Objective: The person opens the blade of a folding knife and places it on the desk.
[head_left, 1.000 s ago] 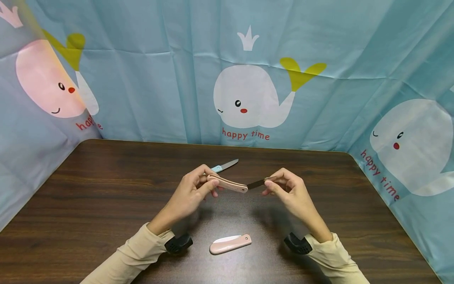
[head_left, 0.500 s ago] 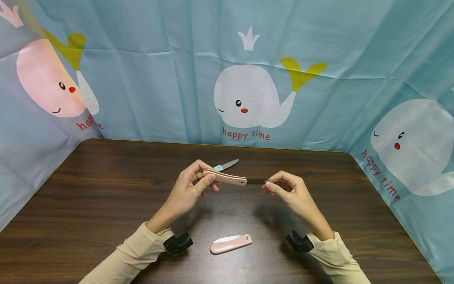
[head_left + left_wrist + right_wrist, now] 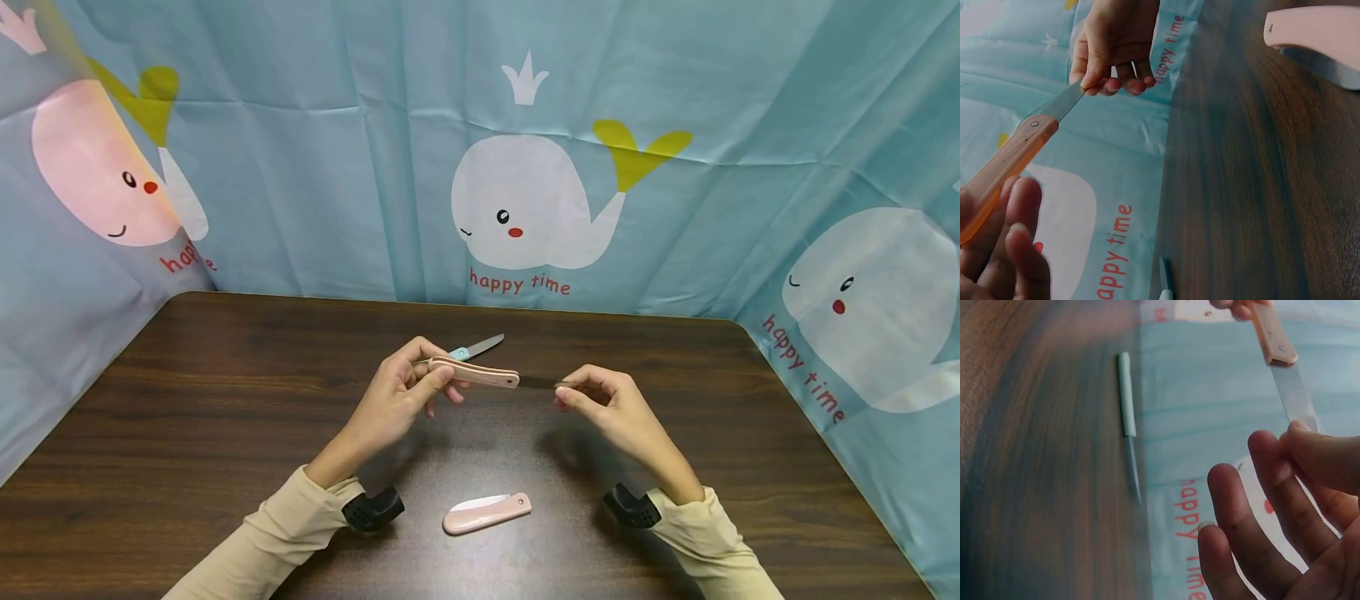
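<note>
Above the table, my left hand (image 3: pixel 392 396) pinches the pink handle of a folding knife (image 3: pixel 480 374) between thumb and fingers. Its blade (image 3: pixel 1067 103) is swung out in line with the handle, pointing right. My right hand (image 3: pixel 611 410) pinches the blade near its tip with thumb and forefinger, the other fingers loosely bent, as the right wrist view shows. On the table nearer the body lies a second pink folding knife (image 3: pixel 486 514), its blade folded along the handle. Behind my left hand lies a light blue folding knife (image 3: pixel 480 347) with its blade out; the hand partly hides its handle.
The dark wood table (image 3: pixel 225 400) has a raised-looking far edge against a blue curtain (image 3: pixel 300 208) printed with whales. A black wrist camera (image 3: pixel 373 509) sits on the left sleeve and another wrist camera (image 3: pixel 632 506) on the right.
The held knife's blade has straightened in line with its handle. My left hand has risen slightly, and my right hand has lowered a little, its pinch now nearer the blade's tip.
</note>
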Demonstrator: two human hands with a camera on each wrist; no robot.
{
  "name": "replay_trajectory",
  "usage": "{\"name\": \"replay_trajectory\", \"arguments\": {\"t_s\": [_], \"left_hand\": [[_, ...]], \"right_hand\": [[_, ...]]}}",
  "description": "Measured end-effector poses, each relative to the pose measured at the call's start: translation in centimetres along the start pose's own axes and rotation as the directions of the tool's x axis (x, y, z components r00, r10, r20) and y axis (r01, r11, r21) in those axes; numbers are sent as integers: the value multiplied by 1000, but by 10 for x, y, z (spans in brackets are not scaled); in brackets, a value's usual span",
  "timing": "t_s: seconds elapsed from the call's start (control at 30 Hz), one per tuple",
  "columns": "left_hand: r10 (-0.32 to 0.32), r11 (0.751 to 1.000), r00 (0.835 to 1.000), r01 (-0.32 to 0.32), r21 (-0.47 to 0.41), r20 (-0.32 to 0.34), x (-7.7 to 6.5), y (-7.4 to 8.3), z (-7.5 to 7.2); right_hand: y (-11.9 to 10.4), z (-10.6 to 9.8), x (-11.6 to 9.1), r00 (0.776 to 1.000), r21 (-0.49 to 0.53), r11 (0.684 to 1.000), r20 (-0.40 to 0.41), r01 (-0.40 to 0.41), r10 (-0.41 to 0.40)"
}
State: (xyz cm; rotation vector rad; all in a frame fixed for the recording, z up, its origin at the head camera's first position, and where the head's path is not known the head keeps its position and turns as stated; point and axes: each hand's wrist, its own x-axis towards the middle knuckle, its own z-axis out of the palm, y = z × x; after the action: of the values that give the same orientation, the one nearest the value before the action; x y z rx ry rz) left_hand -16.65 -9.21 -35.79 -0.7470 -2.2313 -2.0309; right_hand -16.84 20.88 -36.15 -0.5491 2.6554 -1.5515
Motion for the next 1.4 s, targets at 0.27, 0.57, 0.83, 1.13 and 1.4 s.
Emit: {"name": "replay_trajectory", "arguments": {"t_s": [0.27, 0.57, 0.83, 1.13, 1.4], "left_hand": [[-73, 992, 997, 74, 102, -10, 2, -3, -2], [-86, 960, 996, 92, 265, -35, 2, -9, 0], [-68, 957, 996, 81, 277, -59, -1, -8, 1], [-22, 982, 995, 40, 182, -100, -3, -5, 1], [-109, 966, 993, 117, 231, -45, -1, -11, 1]], "right_hand": [[-1, -6, 1, 999, -46, 999, -45, -23, 21], [0, -6, 1, 988, 18, 1000, -153, 4, -2], [1, -5, 1, 992, -6, 1000, -127, -12, 11], [0, -5, 1, 994, 22, 1000, -107, 8, -6], [3, -3, 4, 990, 76, 995, -121, -69, 78]]}}
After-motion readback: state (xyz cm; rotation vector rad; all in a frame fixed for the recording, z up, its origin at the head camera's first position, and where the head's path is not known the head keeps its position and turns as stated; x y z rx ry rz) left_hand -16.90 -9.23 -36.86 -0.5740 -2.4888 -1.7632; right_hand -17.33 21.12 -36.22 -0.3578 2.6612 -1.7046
